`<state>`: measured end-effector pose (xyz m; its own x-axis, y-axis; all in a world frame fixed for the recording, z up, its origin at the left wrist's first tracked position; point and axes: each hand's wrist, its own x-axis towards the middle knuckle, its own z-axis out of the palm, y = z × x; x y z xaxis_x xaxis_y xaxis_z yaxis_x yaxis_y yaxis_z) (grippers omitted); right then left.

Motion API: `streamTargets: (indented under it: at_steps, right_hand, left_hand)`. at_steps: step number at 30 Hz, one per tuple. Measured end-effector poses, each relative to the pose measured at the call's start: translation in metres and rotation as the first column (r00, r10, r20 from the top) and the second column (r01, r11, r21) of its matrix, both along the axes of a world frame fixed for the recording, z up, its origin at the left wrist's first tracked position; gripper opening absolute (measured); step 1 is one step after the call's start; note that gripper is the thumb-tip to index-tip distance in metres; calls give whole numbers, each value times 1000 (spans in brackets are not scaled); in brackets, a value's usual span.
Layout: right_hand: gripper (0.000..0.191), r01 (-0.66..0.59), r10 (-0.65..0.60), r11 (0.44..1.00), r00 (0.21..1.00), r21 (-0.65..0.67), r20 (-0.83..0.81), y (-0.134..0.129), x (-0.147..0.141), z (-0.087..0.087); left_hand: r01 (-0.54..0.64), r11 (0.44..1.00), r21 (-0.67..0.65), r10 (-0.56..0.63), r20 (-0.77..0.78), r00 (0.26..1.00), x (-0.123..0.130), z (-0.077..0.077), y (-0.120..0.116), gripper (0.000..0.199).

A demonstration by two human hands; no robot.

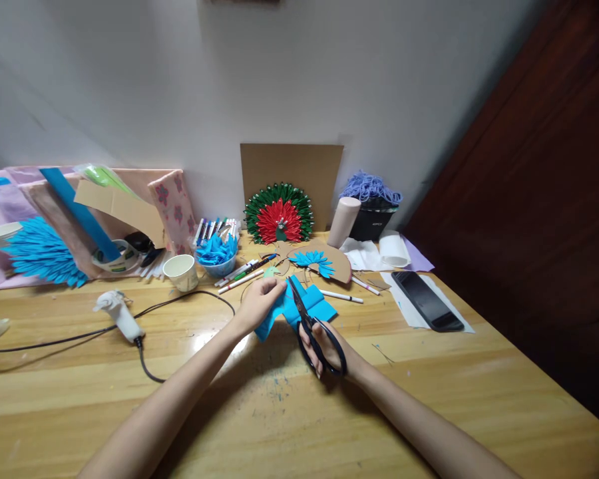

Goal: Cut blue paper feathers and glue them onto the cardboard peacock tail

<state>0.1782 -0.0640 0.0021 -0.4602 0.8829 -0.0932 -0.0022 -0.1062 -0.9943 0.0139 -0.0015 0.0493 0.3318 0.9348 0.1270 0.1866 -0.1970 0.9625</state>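
My left hand pinches the left side of a creased piece of bright blue paper or fabric above the wooden table. In my right hand is a pair of black-handled scissors, fingers through the loops. The blades point up and away, lying across the blue piece near my left fingertips. Whether the blades are cutting at this instant I cannot tell. Just beyond, a cardboard shape carries a fan of blue petals.
Behind stand a red and green peacock craft, a bowl of blue pieces and a paper cup. Left lies a white corded glue gun. Several markers lie beyond my hands; a phone is at right.
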Motion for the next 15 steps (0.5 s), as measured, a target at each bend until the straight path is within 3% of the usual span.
streamTargets:
  at_steps: [7,11,15]
  right_hand:
    - [63,33,-34,999,998,17,51,0,0,-2]
    - [63,145,-143,989,989,-26,47,2,-3,-2]
    - [63,259,-264,964,962,-65,-77,7,-5,0]
  left_hand:
    - [-17,1000,-14,17,-2,1000,0,5,-2,37]
    - [-20,1000,-11,20,20,1000,-1,1,-1,37]
    - [-25,1000,-7,25,24,999,3,-4,-3,37]
